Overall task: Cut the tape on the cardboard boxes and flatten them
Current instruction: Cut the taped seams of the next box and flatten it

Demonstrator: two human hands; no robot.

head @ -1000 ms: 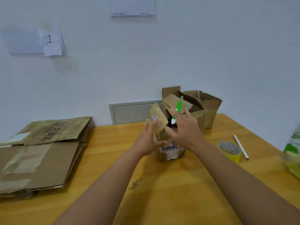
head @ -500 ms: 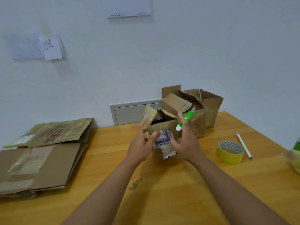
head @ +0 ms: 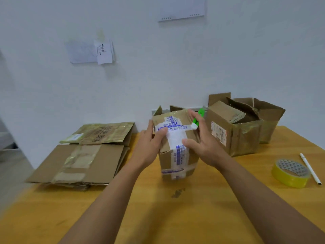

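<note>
A: Where's the small box [head: 175, 147]?
B: Mid-table, upright between your hands. Your left hand [head: 149, 147] grips its side; your right hand [head: 204, 147] steadies it, pinching the green cutter [head: 197, 120].
A: Next?
B: Hold it firm and run the blade along the white tape [head: 175, 138], away from your fingers.
</note>
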